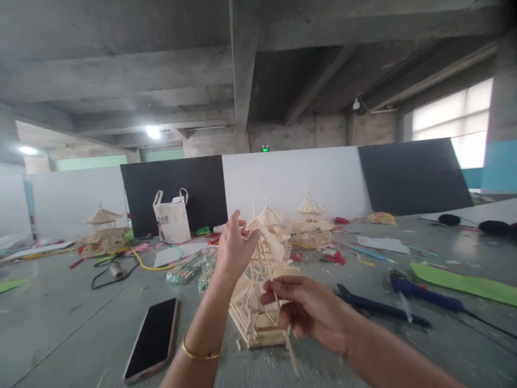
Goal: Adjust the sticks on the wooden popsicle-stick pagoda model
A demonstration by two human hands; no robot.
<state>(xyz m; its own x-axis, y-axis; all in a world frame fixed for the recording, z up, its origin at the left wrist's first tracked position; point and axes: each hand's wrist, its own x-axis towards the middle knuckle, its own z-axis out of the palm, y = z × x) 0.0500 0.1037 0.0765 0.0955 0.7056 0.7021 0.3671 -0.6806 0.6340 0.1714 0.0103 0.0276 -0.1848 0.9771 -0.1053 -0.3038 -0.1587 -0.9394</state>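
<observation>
Right hand (pixel 307 310) fingers are pinched on a thin stick (pixel 291 347) beside the stick pavilion (pixel 258 291) on the desk (pixel 81 323). Left hand (pixel 234 248) is curled loosely against its roof. Walls and roof are largely assembled; detailing appears unfinished.

- White tote bag (pixel 172 220), left of centre in the frame: dark printed characters on its front, too blurred to read.
- Green lit sign (pixel 265 147) on the back wall, upper centre: marks too small to read.
- No other lettering legible.
</observation>
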